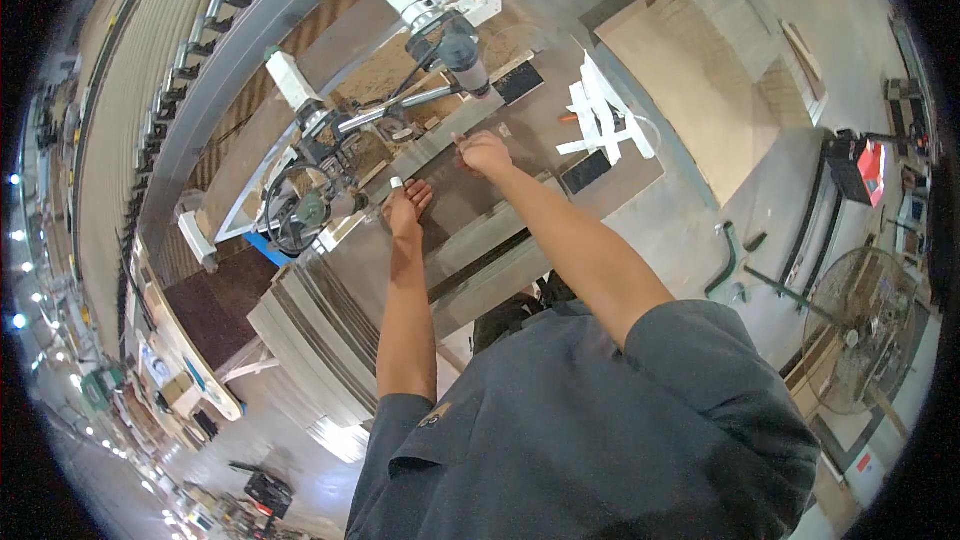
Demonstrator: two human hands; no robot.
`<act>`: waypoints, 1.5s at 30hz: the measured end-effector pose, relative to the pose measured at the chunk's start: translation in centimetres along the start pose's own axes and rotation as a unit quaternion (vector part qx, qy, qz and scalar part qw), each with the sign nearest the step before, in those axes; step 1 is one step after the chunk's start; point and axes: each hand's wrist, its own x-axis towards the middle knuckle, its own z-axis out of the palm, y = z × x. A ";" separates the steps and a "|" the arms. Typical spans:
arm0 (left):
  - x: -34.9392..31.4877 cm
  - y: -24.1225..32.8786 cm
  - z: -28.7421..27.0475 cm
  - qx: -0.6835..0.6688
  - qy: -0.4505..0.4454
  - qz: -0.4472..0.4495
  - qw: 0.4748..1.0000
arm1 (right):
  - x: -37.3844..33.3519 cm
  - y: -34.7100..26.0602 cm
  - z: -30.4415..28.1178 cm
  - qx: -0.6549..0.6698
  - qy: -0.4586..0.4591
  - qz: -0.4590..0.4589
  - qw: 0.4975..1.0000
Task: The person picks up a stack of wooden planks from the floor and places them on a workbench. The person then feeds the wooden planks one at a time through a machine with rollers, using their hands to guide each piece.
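Note:
My left hand (406, 208) is held palm up near the machine's edge, fingers apart and nothing seen in its palm. A small white piece (396, 182), perhaps a wrap, sits at the tip of one digit. Farther right, my right hand (484, 154) has its fingers curled together; what is in them, if anything, is hidden. Both hands are over or on a brownish board (475, 202) lying across the machine. Just beyond them stand a motor unit (462, 55) and a second clamped unit (325, 135) with hoses and a metal rod.
White strips (600, 110) lie at the board's right end, beside a dark pad (585, 173). Stacked long boards (315, 330) are at the lower left. A large tan panel (690, 80), a round fan (858, 330) and a green curved bar (724, 258) are to the right.

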 end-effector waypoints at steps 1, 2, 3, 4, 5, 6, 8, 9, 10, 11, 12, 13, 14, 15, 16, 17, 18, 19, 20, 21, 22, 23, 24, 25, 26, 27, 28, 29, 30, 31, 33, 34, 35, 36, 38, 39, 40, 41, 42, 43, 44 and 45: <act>0.0 0.3 -0.3 0.005 0.005 -0.004 1.000 | 1.6 0.0 0.2 -0.070 -0.045 0.100 0.992; 0.4 -0.8 1.3 0.011 -0.009 -0.017 1.000 | 3.5 3.4 -1.3 -0.066 -0.026 0.121 0.990; 0.0 -0.8 4.3 0.009 -0.038 -0.024 0.999 | 6.1 6.2 -4.1 0.051 -0.050 0.065 0.995; -0.3 -0.7 6.1 0.008 -0.054 -0.030 0.998 | 7.4 7.8 -5.8 0.161 -0.089 -0.002 0.983; 0.3 -0.2 -0.2 -0.029 -0.018 -0.007 0.999 | 3.9 3.2 -0.8 0.249 -0.194 0.065 0.947; 0.2 0.0 -2.4 -0.069 -0.023 0.007 0.997 | 2.2 0.9 0.0 0.239 -0.224 0.075 0.942; -0.1 0.1 -1.1 -0.019 0.036 0.006 0.999 | 0.5 -0.6 -0.3 0.235 -0.172 0.117 0.949; -0.3 -0.1 0.3 -0.018 0.031 0.000 0.999 | 0.7 0.0 -1.5 0.248 -0.157 0.112 0.949; 0.1 -0.6 0.8 -0.039 0.016 0.009 0.999 | 1.0 -0.1 -2.3 0.259 -0.151 0.104 0.948; 0.7 -1.2 0.6 -0.061 0.007 0.024 0.998 | 0.7 -0.4 -2.6 0.238 -0.179 0.103 0.949; 1.2 -2.1 0.4 -0.108 0.004 0.038 0.993 | 0.6 -0.8 -2.9 0.226 -0.181 0.110 0.951; 1.4 -2.8 0.5 -0.154 -0.003 0.054 0.987 | 0.7 -1.3 -3.1 0.214 -0.180 0.114 0.953; 0.9 -2.5 2.1 -0.126 0.021 0.037 0.991 | 1.0 -0.9 -3.8 0.203 -0.160 0.123 0.958; 1.4 -2.5 1.2 -0.115 0.024 0.014 0.993 | 0.3 -1.8 -2.6 0.187 -0.184 0.119 0.958; 1.8 -2.3 -0.1 -0.103 0.026 -0.010 0.994 | -0.5 -2.6 -1.4 0.153 -0.161 0.118 0.968; 1.2 -1.7 1.1 -0.117 0.026 -0.013 0.993 | -0.3 -2.5 -1.8 0.118 -0.113 0.118 0.979; 0.1 0.1 3.3 -0.078 0.017 -0.060 0.995 | 0.1 -1.9 -2.9 0.106 -0.102 0.119 0.982; -0.8 1.2 4.4 -0.037 0.011 -0.101 0.994 | 0.2 -1.8 -3.7 0.099 -0.092 0.130 0.982; -0.6 1.2 3.8 -0.045 0.015 -0.099 0.994 | -0.2 -2.3 -3.4 0.095 -0.093 0.140 0.981; -0.1 1.0 3.4 -0.063 0.019 -0.103 0.992 | -0.5 -2.7 -3.1 0.091 -0.095 0.138 0.982; 0.4 0.6 3.2 -0.080 0.020 -0.108 0.991 | -0.5 -3.1 -2.8 0.078 -0.110 0.138 0.981; 0.9 0.0 2.7 -0.079 0.015 -0.108 0.991 | -0.5 -3.5 -2.7 0.069 -0.120 0.138 0.981; 1.4 -0.4 2.3 -0.090 0.007 -0.107 0.990 | -0.4 -3.6 -2.8 0.072 -0.112 0.137 0.982; 1.9 -0.8 1.8 -0.100 -0.001 -0.106 0.989 | -0.3 -3.6 -2.7 0.066 -0.144 0.140 0.977; 2.1 -0.8 2.2 -0.095 -0.016 -0.109 0.989 | 0.1 -3.4 -3.2 0.060 -0.171 0.143 0.973; 2.0 -0.9 2.5 -0.079 -0.010 -0.103 0.991 | 0.1 -3.1 -3.5 0.097 -0.158 0.151 0.971; 1.8 -1.0 2.8 -0.063 -0.004 -0.097 0.993 | 0.2 -2.9 -3.8 0.102 -0.144 0.152 0.973; 1.7 -0.9 2.9 -0.085 -0.001 -0.107 0.991 | 0.1 -2.9 -3.7 0.110 -0.135 0.161 0.971; 1.6 -0.9 3.2 -0.079 -0.009 -0.110 0.991 | 0.1 -2.9 -3.8 0.118 -0.127 0.170 0.970; 1.6 -0.8 3.6 -0.061 0.013 -0.112 0.992 | 0.1 -2.9 -3.9 0.122 -0.118 0.172 0.970; 2.1 -1.0 3.4 -0.076 0.027 -0.108 0.991 | 0.3 -2.9 -3.6 0.155 -0.141 0.168 0.963; 2.4 -1.1 3.4 -0.072 0.024 -0.108 0.991 | 0.4 -3.0 -3.5 0.158 -0.137 0.167 0.963; 2.3 -1.1 3.4 -0.066 0.035 -0.106 0.992 | 0.3 -3.1 -3.5 0.134 -0.132 0.170 0.967; 2.2 -1.1 3.4 -0.060 0.046 -0.105 0.992 | 0.2 -3.2 -3.4 0.110 -0.127 0.174 0.970; 1.7 -0.9 3.5 -0.051 0.047 -0.101 0.993 | 0.0 -3.2 -3.5 0.116 -0.122 0.175 0.970; 1.4 -0.7 3.6 -0.045 0.049 -0.094 0.993 | 0.0 -3.1 -3.6 0.121 -0.121 0.174 0.970; 1.1 -0.5 3.8 -0.044 0.047 -0.097 0.993 | 0.0 -3.1 -3.8 0.121 -0.118 0.175 0.970; 1.0 -0.3 3.7 -0.041 0.041 -0.095 0.994 | 0.0 -3.1 -3.8 0.120 -0.118 0.173 0.970; 0.8 -0.1 3.8 -0.038 0.036 -0.093 0.994 | 0.0 -3.1 -3.8 0.119 -0.119 0.171 0.971; 0.7 0.0 3.8 -0.037 0.034 -0.095 0.994 | 0.1 -3.1 -3.9 0.120 -0.116 0.173 0.971; 0.7 -0.1 3.4 -0.048 0.022 -0.093 0.994 | -0.1 -3.2 -3.7 0.115 -0.117 0.175 0.971; 0.7 -0.2 3.0 -0.060 0.010 -0.092 0.994 | -0.2 -3.3 -3.5 0.110 -0.118 0.178 0.971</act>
